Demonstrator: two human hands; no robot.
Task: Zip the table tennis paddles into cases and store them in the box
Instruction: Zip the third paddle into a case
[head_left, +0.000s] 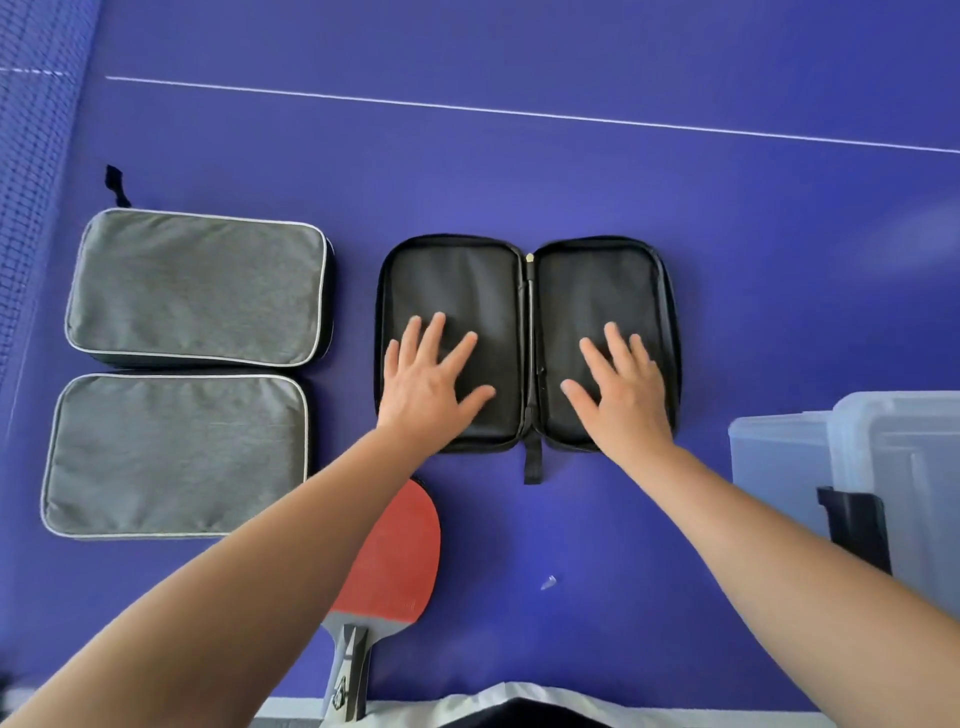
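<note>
In front of you the open case lies unzipped and spread flat, its two black-lined halves facing up either side of the spine, with a black strap trailing toward you. To your left two closed grey cases with pale piping lie flat, the far case just beyond the near case, edges touching. The paddle lies red face up near the desk edge, handle toward you; the clear plastic box stands at your right.
</note>
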